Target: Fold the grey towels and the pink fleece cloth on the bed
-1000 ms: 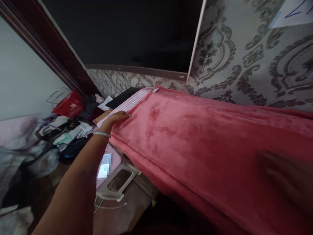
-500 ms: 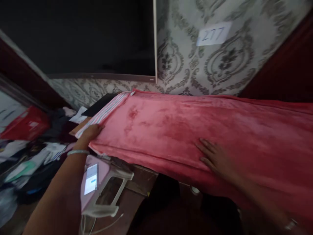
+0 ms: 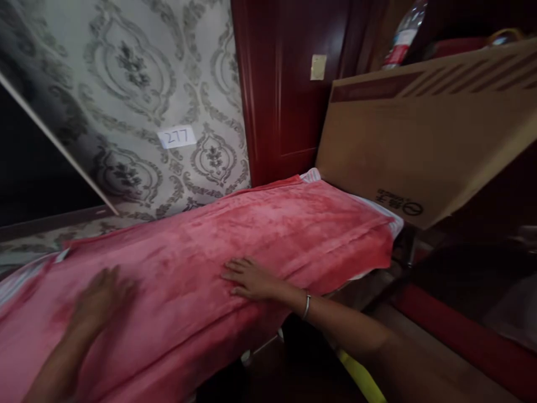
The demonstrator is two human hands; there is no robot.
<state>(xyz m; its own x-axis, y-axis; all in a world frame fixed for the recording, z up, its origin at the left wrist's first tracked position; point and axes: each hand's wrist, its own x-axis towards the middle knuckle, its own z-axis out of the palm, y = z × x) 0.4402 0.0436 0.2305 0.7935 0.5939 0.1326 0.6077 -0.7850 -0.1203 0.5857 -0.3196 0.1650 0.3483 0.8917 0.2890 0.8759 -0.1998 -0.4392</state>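
R hand point(image 3: 249, 279) flat, fingers spread, mid-blanket; L hand point(image 3: 98, 296), blurred, fingers apart, over its left part: my 2 hands at 1 pink blanket point(image 3: 176, 280), laid lengthwise along the wallpaper point(image 3: 134, 67). 1 cardboard box point(image 3: 403, 134) blocks the R end, w/ 1 bottle point(image 3: 403, 42) at its top edge; 1 card point(image 3: 178, 136) marked 277 hangs above. Vs. a moment ago, my L hand's off the striped edge point(image 3: 23, 280).
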